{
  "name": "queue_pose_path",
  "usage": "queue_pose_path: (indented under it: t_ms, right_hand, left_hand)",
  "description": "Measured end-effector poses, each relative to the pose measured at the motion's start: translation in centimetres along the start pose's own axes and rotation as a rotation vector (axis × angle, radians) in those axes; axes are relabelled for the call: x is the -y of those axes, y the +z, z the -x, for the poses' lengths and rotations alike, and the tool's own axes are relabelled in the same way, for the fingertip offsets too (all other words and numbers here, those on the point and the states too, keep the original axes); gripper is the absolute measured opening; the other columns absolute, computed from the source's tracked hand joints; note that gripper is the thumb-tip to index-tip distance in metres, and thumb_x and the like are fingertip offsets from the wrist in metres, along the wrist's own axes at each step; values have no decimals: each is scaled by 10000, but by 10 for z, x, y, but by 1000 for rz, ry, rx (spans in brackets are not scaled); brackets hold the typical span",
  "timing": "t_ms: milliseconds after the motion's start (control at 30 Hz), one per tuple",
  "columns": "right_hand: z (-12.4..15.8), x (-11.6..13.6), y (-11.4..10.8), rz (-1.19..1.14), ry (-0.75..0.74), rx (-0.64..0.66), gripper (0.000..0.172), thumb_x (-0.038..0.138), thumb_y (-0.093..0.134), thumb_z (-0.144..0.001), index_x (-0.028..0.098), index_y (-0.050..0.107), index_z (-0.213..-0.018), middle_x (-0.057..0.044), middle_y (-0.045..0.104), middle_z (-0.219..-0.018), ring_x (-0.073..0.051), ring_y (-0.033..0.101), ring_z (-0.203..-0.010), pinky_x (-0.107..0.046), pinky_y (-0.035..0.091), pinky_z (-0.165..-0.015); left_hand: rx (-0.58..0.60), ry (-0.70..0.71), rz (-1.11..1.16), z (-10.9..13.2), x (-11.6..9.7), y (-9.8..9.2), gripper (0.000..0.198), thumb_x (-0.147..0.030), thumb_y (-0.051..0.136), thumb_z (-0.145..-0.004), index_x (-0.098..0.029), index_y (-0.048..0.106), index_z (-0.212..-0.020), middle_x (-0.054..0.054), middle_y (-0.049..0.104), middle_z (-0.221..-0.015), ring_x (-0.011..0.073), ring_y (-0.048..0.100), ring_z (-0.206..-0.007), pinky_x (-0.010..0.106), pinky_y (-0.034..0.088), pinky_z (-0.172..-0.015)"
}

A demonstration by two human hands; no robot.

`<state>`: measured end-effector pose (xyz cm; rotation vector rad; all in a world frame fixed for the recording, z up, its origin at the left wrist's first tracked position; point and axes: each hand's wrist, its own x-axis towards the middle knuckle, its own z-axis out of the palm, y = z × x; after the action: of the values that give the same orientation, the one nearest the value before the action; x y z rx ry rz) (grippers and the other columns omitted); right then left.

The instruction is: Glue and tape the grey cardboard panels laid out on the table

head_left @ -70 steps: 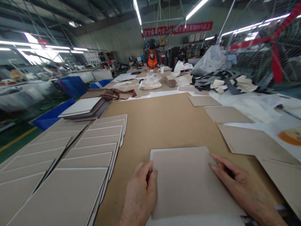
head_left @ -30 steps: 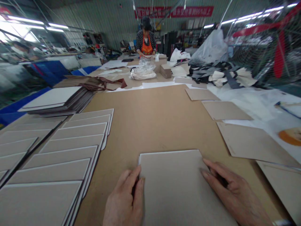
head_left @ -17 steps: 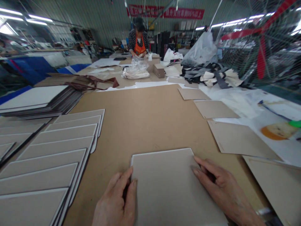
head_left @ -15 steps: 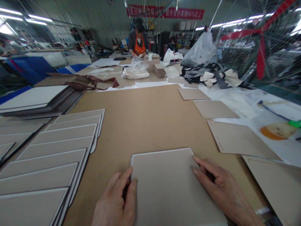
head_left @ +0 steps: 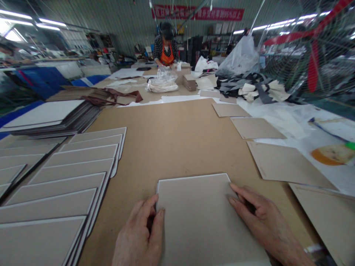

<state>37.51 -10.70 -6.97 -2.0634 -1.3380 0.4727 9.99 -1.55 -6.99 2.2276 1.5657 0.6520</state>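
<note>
In front of me a beige rectangular panel (head_left: 199,214) with a thin white edge lies on the brown board (head_left: 172,136) that covers the table. My left hand (head_left: 141,229) grips its left edge, thumb on top and fingers along the side. At the opposite edge, near the far right corner, my right hand (head_left: 257,214) pinches the panel in the same way. The near end of the panel runs out of the picture. Overlapping beige panels with white edges (head_left: 55,197) are fanned out at the left.
Separate beige sheets (head_left: 288,162) run in a row down the right side. A thick stack of white-topped panels (head_left: 44,114) stands at the far left. Farther back are a plastic-wrapped bundle (head_left: 162,83), dark fabric scraps (head_left: 255,87), a red-bladed fan (head_left: 313,40) and a person in an orange apron (head_left: 167,55).
The whole view has shifted slightly to the right in the picture. Both hands keep the same hold on the panel, which lies in the same place on the board.
</note>
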Motion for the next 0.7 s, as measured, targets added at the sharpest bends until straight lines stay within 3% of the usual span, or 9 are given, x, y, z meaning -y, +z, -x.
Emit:
queue_pose_path:
  t_ms: [267,367,533,633,700]
  right_hand:
    - [2,-35,12,110,-35,-95,519,629,529,-796,255,716,-1104,-59,732,-1027,-247,696,-850,-340,574,-714]
    - [0,-45,17,171,-86,-81,521,626,492,-822,250,712,-1107,-67,731,-1041,-262,699,-867,-376,577,-756]
    - [-2,-42,16,306,-194,-98,512,561,417,-884,205,691,-1130,-95,709,-1044,-267,691,-866,-398,570,-756]
    - [0,-33,16,411,-227,-86,455,490,401,-921,213,669,-1164,-93,671,-980,-228,683,-739,-360,557,-628]
    - [3,-22,18,485,-272,-51,382,347,401,-939,264,620,-1241,-71,633,-958,-185,660,-664,-313,519,-549]
  left_hand:
    - [63,-104,16,5,-15,-3,301,-296,425,-894,-192,606,-1110,52,628,-892,186,631,-781,298,499,-697]
    - [77,-138,14,4,-19,-4,295,-261,434,-881,-190,599,-1115,60,613,-907,199,624,-821,314,489,-719]
    - [89,-131,26,7,-17,-2,286,-223,451,-876,-192,574,-1132,48,589,-904,192,606,-803,326,486,-732]
    - [37,-95,-24,8,-15,1,372,-216,457,-884,-170,515,-1249,84,587,-1004,207,602,-879,345,501,-772]
    - [11,-2,-93,7,-15,1,404,-175,448,-881,-182,520,-1278,115,575,-1114,227,582,-978,375,499,-840]
